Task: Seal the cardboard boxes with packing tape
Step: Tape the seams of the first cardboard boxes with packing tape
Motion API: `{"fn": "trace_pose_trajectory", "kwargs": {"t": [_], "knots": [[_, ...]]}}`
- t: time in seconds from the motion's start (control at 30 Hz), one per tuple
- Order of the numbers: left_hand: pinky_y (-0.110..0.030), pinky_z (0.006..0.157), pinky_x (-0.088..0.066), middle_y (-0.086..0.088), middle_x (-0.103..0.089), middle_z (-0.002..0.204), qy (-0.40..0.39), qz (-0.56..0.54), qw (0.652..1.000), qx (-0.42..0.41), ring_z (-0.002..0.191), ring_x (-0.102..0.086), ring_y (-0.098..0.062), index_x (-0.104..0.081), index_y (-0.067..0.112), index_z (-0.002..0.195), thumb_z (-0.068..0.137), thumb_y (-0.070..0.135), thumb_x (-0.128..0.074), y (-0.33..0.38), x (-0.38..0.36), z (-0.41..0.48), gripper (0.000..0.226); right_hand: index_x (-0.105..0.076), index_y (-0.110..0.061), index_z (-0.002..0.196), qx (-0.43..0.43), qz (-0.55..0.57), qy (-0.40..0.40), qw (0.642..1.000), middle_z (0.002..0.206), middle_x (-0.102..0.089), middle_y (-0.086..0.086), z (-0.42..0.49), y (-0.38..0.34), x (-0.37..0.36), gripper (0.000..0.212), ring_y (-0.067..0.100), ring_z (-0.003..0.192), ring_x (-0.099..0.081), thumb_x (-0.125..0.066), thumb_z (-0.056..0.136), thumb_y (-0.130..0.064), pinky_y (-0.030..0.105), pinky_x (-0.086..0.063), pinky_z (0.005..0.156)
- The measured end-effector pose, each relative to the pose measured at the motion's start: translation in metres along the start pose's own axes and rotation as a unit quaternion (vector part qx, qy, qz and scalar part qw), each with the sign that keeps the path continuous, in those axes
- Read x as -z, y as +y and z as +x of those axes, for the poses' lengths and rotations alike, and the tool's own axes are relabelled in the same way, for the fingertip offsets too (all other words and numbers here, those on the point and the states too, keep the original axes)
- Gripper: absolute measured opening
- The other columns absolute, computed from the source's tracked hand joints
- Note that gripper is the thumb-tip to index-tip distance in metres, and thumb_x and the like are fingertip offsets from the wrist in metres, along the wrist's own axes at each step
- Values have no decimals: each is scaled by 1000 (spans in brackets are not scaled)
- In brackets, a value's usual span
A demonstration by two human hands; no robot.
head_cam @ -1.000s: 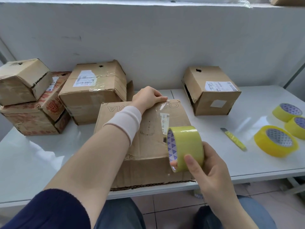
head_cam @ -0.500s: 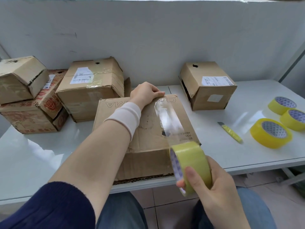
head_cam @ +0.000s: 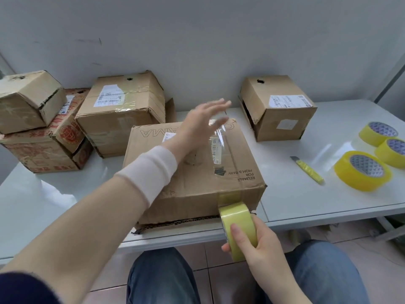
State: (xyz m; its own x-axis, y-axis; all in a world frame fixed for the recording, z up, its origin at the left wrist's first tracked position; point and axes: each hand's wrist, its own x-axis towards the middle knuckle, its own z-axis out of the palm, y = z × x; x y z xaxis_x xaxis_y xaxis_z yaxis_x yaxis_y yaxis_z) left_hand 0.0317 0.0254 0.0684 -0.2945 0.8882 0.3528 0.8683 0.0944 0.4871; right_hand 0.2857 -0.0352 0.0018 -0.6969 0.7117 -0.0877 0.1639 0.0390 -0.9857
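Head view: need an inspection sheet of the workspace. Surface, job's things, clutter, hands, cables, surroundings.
Surface: white table, glossy.
Job's things: centre box; tape strip runs over its top and down the front to the tape roll. Behind it: stacked pair, labelled box, right box.
Clutter: three spare rolls and yellow knife, right side.
Hands: left hand open over the box top, blurred; right hand grips the tape roll below the table edge.
Cables: nothing seen.
Surroundings: grey wall behind, tiled floor below.

The single head camera looks forward and down, from close above the desk, toward the wall.
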Motion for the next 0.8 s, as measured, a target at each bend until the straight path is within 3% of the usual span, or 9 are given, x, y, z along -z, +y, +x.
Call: {"fn": "trace_pose_trajectory", "kwargs": {"t": [0.1,0.17,0.27,0.33,0.43,0.53,0.63,0.8], "knots": [[-30,118,-6,10,-14,157,-203,74,973,-83,144,-7,-5,-25,32,146,94,50,-37,13,3,-53,57,-58,-22,90,6,7,-7,1000,67,-72,-4,2,3,0,31,5,64,-68,-52,73,-47,13,-47,52],[-22,115,12,14,2,156,-264,132,946,-134,142,12,1,-4,36,146,90,60,-19,11,10,-89,62,-58,-23,91,10,1,-12,1000,67,-72,-5,2,4,0,32,3,66,-67,-51,73,-49,12,-47,53],[-17,111,18,21,7,154,-257,136,948,-125,139,19,7,3,44,141,87,64,-12,8,26,-118,60,-57,-26,92,21,-11,-20,1000,68,-72,-8,2,5,0,33,0,69,-66,-49,74,-52,10,-47,57],[-20,113,16,22,6,154,-254,155,947,-123,140,17,5,0,45,142,89,62,-21,8,29,-126,59,-57,-26,93,27,-13,-28,999,69,-72,-9,2,5,1,35,0,70,-65,-48,73,-53,9,-47,58],[-25,117,3,16,-12,156,-221,156,957,-104,145,0,-4,-24,37,145,92,53,-38,15,26,-125,57,-57,-26,96,22,1,-33,999,71,-72,-9,3,6,3,35,1,71,-66,-49,73,-52,10,-48,58],[-22,116,-7,13,-26,153,-188,125,970,-94,142,-12,-3,-40,30,139,90,56,-33,26,23,-115,56,-57,-25,97,25,14,-42,999,72,-72,-8,2,8,4,34,2,70,-67,-51,74,-49,12,-48,58],[-8,107,8,15,-15,156,-202,120,969,-82,139,-2,5,-25,29,147,94,52,-32,31,14,-110,59,-57,-25,96,32,20,-46,998,72,-72,-8,1,10,5,30,1,70,-67,-50,76,-47,9,-47,58],[-10,107,9,15,-15,156,-204,145,964,-86,143,-2,0,-23,27,148,95,50,-33,30,9,-112,59,-57,-25,96,37,11,-52,998,73,-72,-9,-2,15,7,29,-2,71,-65,-50,77,-47,5,-45,59]]}}
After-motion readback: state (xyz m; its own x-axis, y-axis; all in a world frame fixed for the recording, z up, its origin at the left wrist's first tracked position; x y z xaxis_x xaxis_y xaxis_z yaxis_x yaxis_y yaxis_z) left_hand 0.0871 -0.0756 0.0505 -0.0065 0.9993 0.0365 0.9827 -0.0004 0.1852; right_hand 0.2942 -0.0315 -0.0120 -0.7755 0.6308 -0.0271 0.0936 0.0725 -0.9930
